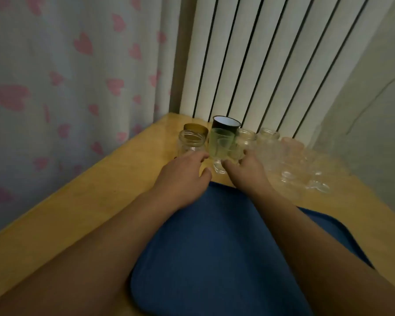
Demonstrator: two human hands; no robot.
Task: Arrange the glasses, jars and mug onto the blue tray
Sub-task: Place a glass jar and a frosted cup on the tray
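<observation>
A blue tray (214, 236) lies on the wooden table (89, 201) in front of me, with nothing on it. Beyond its far edge stands a cluster of glassware. My left hand (183, 176) reaches to a clear jar (191, 142) at the cluster's left, fingers at its base. My right hand (246, 172) wraps the lower part of a green-tinted stemmed glass (221, 144). Behind them stand a black mug with a white inside (226, 124) and an amber glass (195, 128). Several clear jars and glasses (290, 160) spread to the right.
A curtain with pink hearts (66, 76) hangs along the table's left side. A white ribbed radiator (271, 60) stands behind the glassware, and a pale wall closes the right. The table's left edge runs diagonally close to the jars.
</observation>
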